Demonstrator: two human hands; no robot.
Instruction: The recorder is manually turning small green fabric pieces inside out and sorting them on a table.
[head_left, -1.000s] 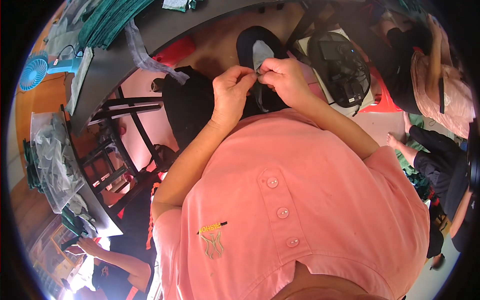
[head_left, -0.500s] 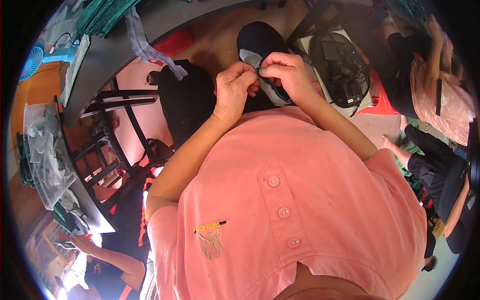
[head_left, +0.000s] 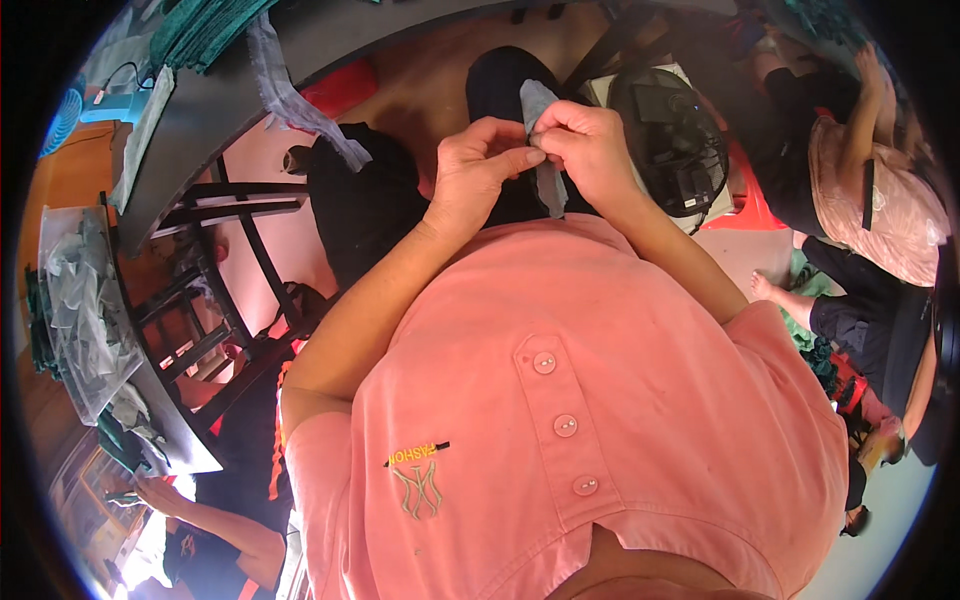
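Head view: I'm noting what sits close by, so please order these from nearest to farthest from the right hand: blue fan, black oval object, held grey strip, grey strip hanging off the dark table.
From the right hand:
1. Held grey strip, at its fingers.
2. Black oval object, to its right.
3. Hanging grey strip, to its left.
4. Blue fan, far left.

Head-worn fisheye, facing down, shirt (head_left: 560, 400) close
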